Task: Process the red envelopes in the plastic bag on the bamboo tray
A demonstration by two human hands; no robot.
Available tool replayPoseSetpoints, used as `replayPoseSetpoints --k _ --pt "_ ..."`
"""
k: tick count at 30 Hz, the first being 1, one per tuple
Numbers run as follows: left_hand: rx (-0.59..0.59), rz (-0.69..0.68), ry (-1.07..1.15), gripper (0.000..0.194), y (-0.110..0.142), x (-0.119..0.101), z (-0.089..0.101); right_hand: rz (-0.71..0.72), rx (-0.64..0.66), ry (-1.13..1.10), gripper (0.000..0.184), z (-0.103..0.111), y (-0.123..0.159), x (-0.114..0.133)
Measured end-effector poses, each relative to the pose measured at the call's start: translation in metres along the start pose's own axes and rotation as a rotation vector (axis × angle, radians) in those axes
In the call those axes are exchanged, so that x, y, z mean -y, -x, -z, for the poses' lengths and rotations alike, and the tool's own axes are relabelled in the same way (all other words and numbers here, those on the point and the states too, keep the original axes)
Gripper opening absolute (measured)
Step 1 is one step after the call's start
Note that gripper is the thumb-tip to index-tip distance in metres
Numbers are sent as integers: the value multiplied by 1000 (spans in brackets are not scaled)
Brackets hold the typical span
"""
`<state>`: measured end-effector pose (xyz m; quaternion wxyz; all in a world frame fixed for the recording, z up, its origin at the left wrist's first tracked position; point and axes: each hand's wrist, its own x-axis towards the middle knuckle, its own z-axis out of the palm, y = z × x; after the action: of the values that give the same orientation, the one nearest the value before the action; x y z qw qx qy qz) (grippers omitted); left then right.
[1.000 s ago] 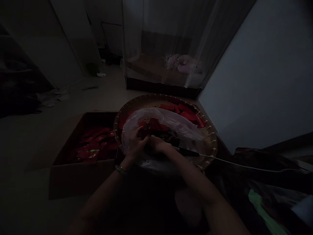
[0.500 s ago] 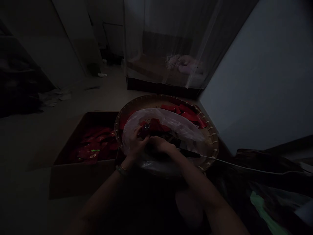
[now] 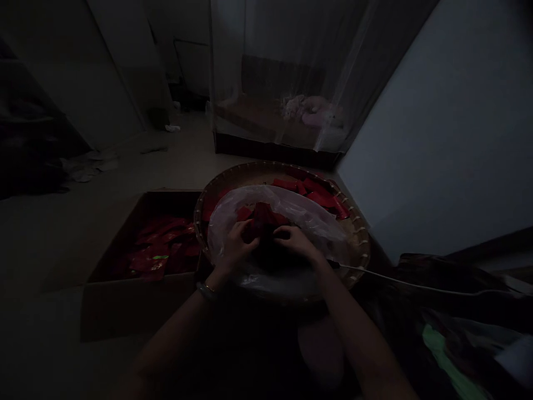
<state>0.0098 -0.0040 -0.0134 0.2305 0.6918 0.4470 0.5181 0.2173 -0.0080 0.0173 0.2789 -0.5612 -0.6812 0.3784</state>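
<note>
In the dim head view, a dark red packet stands up between my hands over a clear plastic bag. My left hand has its fingers curled on the packet's left side. From the right, my right hand pinches toward its lower edge; shadow hides the exact contact. The plastic lies in a round woven tray, with more red packets along its far right. A dark corded tool shows only its end beside my right wrist; its kind cannot be made out.
Left of the tray stands an open cardboard box holding many red packets. A white cord runs off to the right. Beyond are a netted bed and a pale wall. Green cloth lies at lower right.
My right hand has moved right, away from my left, and now covers most of the corded tool. The red packet stands taller between the hands.
</note>
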Motion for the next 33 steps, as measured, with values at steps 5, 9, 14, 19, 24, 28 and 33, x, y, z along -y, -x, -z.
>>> replayPoseSetpoints --k 5,9,14,19,24,28,33 --pt "100 7 14 48 2 3 -1 -304 -41 -537 31 2 13 -8" --pt "129 -1 0 47 1 2 -1 -327 -4 -868 32 3 18 -9" --pt "152 -27 -42 45 0 -2 0 -270 33 -1040 32 4 21 -4" --pt "192 -30 -49 45 0 -9 1 -272 2 -976 44 2 23 -2" --pt "210 -49 -58 45 0 -12 2 -216 -14 -852 41 5 22 -7" --pt "132 -28 -33 44 0 -3 -1 -112 -86 -498 33 6 11 -9" --pt "12 1 -2 45 0 4 -2 25 10 240 32 -13 -16 -5"
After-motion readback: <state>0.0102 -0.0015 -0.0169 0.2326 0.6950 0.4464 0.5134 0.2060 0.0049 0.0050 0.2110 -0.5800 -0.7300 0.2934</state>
